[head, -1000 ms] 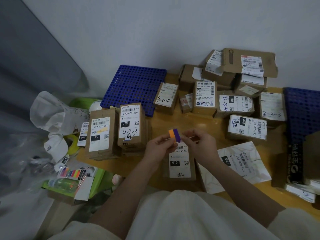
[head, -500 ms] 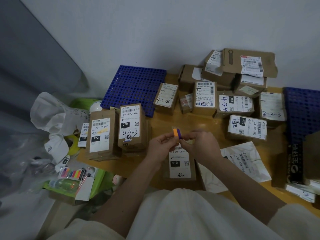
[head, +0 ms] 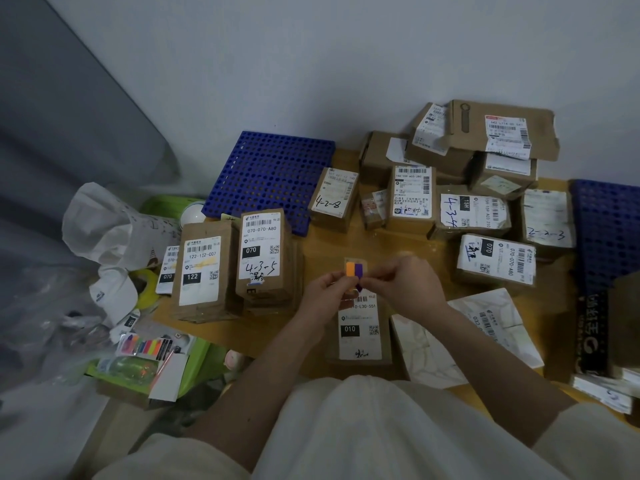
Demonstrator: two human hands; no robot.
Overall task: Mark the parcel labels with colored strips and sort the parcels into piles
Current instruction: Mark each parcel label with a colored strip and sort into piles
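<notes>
blue perforated panel [head: 273, 174] against wall — crumpled white bag [head: 104, 226], white cap [head: 112, 294]

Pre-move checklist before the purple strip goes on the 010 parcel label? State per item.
1. Left hand holds the strip pad: ok.
2. Right hand pinches the purple strip: ok.
3. Purple strip fully peeled off the pad: cannot tell, the fingers hide its lower end.
4. 010 parcel lies label up below the hands: ok.
5. Label top free for the strip: not ok, the hands cover it.
6. Matching pile ready: not ok, the parcels at the left read 070 and 122, no 010 seen.
</notes>
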